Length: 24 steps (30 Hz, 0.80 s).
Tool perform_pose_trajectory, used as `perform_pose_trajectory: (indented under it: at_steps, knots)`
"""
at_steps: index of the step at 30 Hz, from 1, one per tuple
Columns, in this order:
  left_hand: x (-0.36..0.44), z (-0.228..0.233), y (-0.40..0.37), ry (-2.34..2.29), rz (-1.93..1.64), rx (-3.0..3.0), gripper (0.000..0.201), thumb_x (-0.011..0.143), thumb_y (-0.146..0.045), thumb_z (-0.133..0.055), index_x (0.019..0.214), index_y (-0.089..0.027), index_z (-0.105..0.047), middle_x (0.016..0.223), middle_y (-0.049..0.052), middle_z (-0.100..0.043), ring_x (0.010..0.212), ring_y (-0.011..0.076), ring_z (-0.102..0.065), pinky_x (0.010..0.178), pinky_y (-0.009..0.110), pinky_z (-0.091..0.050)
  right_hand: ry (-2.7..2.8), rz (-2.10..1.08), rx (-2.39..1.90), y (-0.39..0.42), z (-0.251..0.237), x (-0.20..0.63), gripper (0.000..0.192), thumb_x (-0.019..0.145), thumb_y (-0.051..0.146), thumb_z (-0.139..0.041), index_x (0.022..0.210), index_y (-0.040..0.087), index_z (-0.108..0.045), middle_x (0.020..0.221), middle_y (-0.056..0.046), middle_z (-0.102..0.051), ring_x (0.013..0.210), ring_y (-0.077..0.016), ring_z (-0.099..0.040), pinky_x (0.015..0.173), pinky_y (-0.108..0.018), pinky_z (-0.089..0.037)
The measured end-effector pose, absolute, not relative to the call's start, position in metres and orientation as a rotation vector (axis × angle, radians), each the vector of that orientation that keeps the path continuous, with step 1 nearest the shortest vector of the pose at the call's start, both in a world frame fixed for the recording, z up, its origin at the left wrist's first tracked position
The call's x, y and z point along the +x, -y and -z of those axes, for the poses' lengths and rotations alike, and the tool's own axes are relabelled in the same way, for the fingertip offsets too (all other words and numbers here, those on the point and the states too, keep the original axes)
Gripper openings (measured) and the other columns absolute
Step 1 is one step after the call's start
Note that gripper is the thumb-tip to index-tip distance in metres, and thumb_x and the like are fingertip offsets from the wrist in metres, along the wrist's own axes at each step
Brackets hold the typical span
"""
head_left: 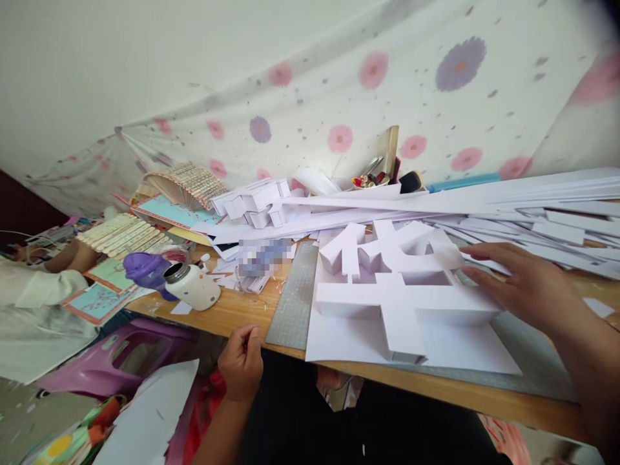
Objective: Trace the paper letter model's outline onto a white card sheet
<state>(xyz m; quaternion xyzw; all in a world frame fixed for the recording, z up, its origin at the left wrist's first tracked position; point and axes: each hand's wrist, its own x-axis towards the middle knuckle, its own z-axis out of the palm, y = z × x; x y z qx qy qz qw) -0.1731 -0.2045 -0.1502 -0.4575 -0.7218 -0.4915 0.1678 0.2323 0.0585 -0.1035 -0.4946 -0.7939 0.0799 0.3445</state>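
A large raised Chinese character (400, 294) built of white card stands on a white sheet (346, 339) at the table's front. Beneath the sheet lies a grey cutting mat (293, 300). My right hand (533, 287) is at the character's upper right side, fingers stretched out, the fingertips at or very near its edge; contact is hard to make out. My left hand (242, 361) hovers off the table's front edge, left of the mat, with its fingers curled and the thumb over them. Whatever those fingers hold, if anything, is hidden.
Long white card strips (557, 226) cover the back and right of the wooden table. Another white card piece (256, 203) sits behind. A cream bottle (194, 287), open at the top, and a purple cup (145, 271) stand left. Another person's sleeve (43, 290) shows at far left.
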Motion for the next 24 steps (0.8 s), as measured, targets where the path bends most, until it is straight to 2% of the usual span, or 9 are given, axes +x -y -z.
perform_pose_trajectory:
  at_steps: [7,18,24]
  knots:
    - [-0.176,0.159,0.209,2.017,1.382,-1.364,0.012,0.087,-0.026,-0.053,0.088,-0.018,-0.061,0.061,-0.004,-0.057,0.054,0.011,-0.056,0.058,0.022,-0.047,2.093,-0.243,-1.283,-0.059,0.105,0.232,0.045,0.078,0.062,-0.05,0.109,0.032,-0.063,0.116,0.0,-0.064,0.089,-0.0214,-0.064,0.064,-0.032,-0.05]
    - [-0.176,0.157,0.222,1.954,1.287,-1.403,0.009,0.087,-0.022,-0.054,0.091,-0.019,-0.062,0.068,-0.003,-0.061,0.057,0.01,-0.058,0.058,0.021,-0.047,2.077,-0.322,-1.362,-0.063,0.111,0.233,0.045,0.076,0.066,-0.05,0.11,0.039,-0.06,0.119,0.005,-0.061,0.095,-0.0237,-0.063,0.07,-0.035,-0.052]
    - [-0.172,0.16,0.234,1.981,1.232,-1.369,0.01,0.088,-0.024,-0.054,0.092,-0.019,-0.062,0.074,-0.002,-0.064,0.059,0.0098,-0.059,0.061,0.02,-0.048,2.076,-0.314,-1.347,-0.061,0.108,0.233,0.046,0.076,0.065,-0.049,0.111,0.037,-0.06,0.119,0.004,-0.062,0.091,-0.0231,-0.064,0.068,-0.034,-0.051]
